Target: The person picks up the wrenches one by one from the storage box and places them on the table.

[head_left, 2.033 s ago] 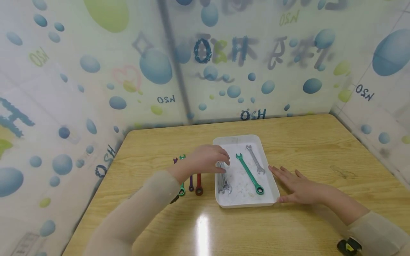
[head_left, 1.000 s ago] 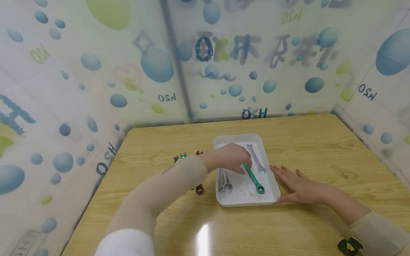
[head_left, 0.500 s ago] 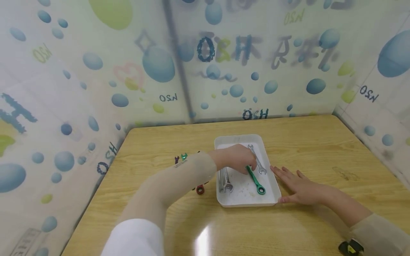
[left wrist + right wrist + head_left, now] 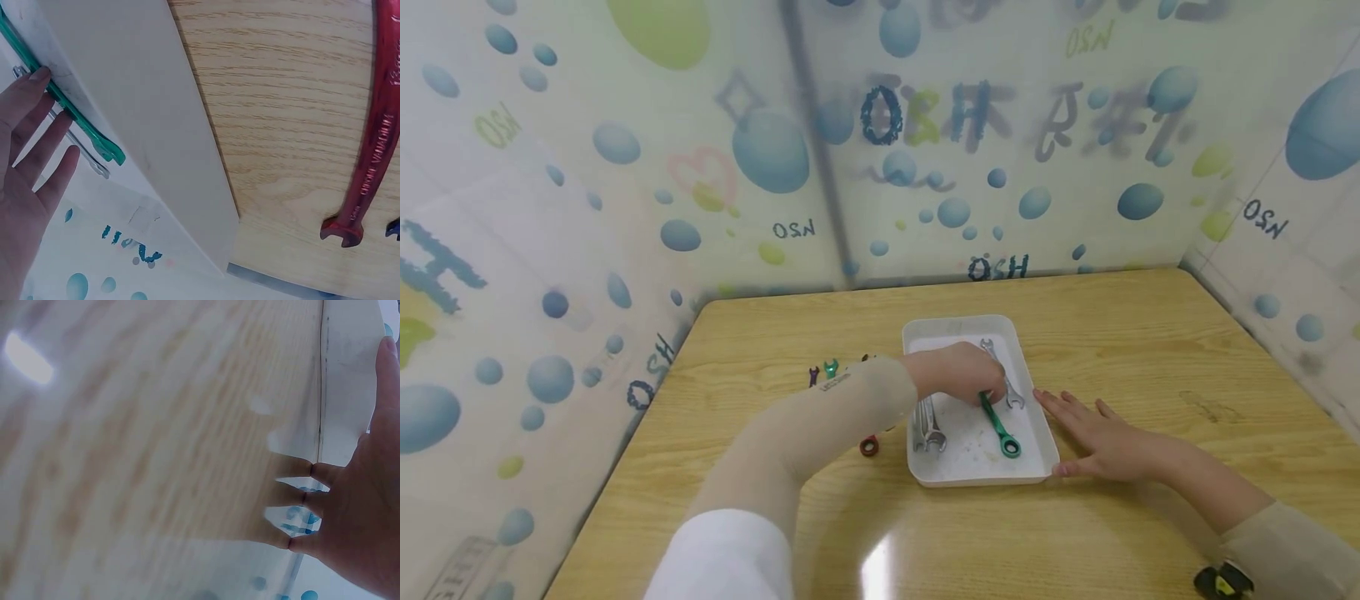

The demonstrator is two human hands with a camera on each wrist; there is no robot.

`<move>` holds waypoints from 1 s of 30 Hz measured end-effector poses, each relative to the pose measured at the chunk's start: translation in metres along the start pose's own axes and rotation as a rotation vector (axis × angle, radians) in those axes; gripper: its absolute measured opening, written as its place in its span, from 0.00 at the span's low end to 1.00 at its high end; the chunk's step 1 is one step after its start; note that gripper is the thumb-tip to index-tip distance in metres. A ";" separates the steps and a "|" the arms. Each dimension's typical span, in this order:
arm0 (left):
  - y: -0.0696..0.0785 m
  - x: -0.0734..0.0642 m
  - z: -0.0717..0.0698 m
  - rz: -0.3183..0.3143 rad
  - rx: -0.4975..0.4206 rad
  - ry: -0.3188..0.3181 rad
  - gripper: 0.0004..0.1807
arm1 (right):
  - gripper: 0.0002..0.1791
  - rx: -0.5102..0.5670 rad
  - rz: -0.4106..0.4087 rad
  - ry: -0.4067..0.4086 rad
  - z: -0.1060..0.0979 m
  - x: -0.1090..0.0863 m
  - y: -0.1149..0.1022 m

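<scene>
A white tray holds a green ratcheting wrench. My left hand reaches into the tray and pinches this wrench near its far half; the ring end points toward me. In the left wrist view, thumb and fingers of the left hand meet at the green wrench. A silver wrench lies just to its right, partly behind the hand. Several silver wrenches sit along the tray's left side. My right hand lies with spread fingers on the table, fingertips at the tray's right wall.
Left of the tray, on the wooden table, lie a purple wrench, another green wrench and a red wrench, largely covered by the left forearm. Patterned curtains or sheets surround the table's back and sides.
My left hand has moved right from above the silver wrenches and taken hold of the green wrench, which has shifted very little. The right hand has stayed by the tray.
</scene>
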State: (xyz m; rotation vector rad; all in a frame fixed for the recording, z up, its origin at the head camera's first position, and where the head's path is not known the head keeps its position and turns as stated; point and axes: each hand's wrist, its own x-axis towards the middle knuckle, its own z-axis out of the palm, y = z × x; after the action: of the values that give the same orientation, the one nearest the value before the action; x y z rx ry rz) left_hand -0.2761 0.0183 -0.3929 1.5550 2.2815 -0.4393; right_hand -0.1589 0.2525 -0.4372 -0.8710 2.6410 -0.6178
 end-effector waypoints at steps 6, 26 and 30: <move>0.001 0.000 -0.003 -0.015 -0.047 -0.021 0.07 | 0.55 0.001 -0.001 0.003 0.000 0.000 0.000; 0.000 0.000 -0.002 -0.044 -0.122 -0.055 0.09 | 0.54 -0.013 -0.013 0.013 0.000 0.000 -0.002; -0.002 -0.002 -0.001 -0.030 -0.130 -0.050 0.10 | 0.55 -0.015 -0.001 0.013 0.000 -0.001 -0.003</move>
State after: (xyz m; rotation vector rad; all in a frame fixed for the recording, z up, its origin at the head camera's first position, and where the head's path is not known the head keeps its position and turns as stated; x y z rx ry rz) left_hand -0.2776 0.0164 -0.3910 1.4331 2.2505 -0.3271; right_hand -0.1574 0.2511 -0.4356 -0.8754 2.6598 -0.6065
